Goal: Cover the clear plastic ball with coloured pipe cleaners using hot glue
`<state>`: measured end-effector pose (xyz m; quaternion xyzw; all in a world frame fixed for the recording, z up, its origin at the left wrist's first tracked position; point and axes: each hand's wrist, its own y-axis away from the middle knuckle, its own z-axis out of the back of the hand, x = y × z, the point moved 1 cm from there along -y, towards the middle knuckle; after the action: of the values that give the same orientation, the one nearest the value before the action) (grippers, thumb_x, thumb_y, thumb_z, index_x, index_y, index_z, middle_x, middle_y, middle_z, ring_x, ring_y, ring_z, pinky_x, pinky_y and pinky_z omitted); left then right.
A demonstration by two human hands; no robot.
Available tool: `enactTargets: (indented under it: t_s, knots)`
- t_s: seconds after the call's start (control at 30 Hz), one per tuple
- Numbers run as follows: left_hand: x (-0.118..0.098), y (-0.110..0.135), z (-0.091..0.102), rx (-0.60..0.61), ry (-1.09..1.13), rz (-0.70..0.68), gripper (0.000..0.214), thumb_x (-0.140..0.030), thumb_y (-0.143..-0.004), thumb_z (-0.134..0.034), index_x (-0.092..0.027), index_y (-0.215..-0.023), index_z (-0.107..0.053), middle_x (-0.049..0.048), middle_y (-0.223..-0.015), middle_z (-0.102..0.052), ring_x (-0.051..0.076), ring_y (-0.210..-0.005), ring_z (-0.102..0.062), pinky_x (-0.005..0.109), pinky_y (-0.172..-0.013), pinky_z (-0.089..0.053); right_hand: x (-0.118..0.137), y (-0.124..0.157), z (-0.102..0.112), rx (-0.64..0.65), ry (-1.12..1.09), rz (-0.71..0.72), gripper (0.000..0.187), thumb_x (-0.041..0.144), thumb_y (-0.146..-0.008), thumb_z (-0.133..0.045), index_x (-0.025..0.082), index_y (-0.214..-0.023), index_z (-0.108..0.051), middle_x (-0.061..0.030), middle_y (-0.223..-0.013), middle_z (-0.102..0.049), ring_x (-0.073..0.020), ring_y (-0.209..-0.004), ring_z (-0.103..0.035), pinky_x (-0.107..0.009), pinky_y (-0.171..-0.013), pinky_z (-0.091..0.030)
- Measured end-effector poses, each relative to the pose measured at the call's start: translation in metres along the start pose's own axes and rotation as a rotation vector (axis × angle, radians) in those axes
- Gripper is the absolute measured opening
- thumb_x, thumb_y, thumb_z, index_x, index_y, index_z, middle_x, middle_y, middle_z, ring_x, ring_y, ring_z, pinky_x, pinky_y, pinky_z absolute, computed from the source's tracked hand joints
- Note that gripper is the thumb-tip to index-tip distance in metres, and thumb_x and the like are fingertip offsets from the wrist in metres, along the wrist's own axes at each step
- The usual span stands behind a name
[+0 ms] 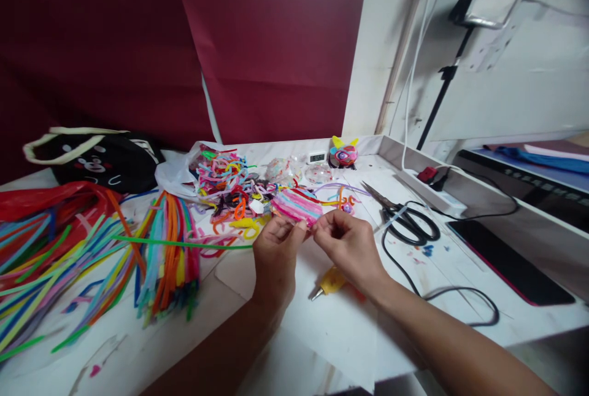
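Both my hands pinch the near edge of a striped pipe-cleaner piece in pink, white and light blue, held above the table. My left hand has its thumb and fingers closed at the piece's lower edge. A long green pipe cleaner reaches leftward from beside this hand; whether the hand grips it, I cannot tell. My right hand is closed at the piece's right corner, fingertips close to the left thumb. Below the right hand lies a yellow glue gun with a metal tip, partly hidden by the wrist.
Black-handled scissors lie to the right, beside a black cable and a dark phone. Bundles of pipe cleaners spread on the left. Behind are a heap of cut pieces, a black bag and a power strip.
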<state>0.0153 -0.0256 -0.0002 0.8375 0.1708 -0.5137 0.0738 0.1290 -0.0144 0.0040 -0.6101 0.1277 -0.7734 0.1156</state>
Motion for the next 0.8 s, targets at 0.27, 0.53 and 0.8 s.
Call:
enactTargets:
  t_s: [0.27, 0.53, 0.8]
  knots:
    - [0.003, -0.001, 0.004, 0.050, 0.031, -0.022, 0.017, -0.019, -0.066, -0.077, -0.014, -0.071, -0.061, -0.0024, -0.065, -0.067, 0.011, -0.063, -0.064, 0.027, -0.070, -0.055, -0.008, -0.007, 0.010, -0.082, 0.006, 0.025, 0.026, 0.031, -0.068, -0.074, 0.019, -0.085, -0.058, 0.0025, -0.071, -0.055, -0.0135, -0.060, -0.049, -0.027, -0.055, -0.039]
    - [0.000, 0.000, 0.001, 0.100, 0.058, 0.018, 0.015, -0.018, -0.067, -0.076, -0.014, -0.076, -0.065, -0.0022, -0.067, -0.067, 0.011, -0.064, -0.064, 0.028, -0.073, -0.056, -0.015, -0.014, 0.016, -0.042, 0.033, 0.211, 0.057, 0.028, -0.069, -0.077, 0.022, -0.121, -0.054, -0.0093, -0.125, -0.061, -0.0252, -0.117, -0.056, -0.043, -0.099, -0.044]
    - [-0.004, 0.004, -0.002, 0.134, 0.098, 0.057, 0.014, -0.017, -0.066, -0.074, -0.014, -0.076, -0.065, 0.0002, -0.074, -0.070, 0.013, -0.072, -0.066, 0.028, -0.074, -0.055, -0.016, -0.013, 0.017, 0.069, -0.115, 0.133, 0.042, 0.025, -0.071, -0.074, 0.020, -0.111, -0.062, -0.0080, -0.117, -0.067, -0.0242, -0.109, -0.064, -0.043, -0.097, -0.049]
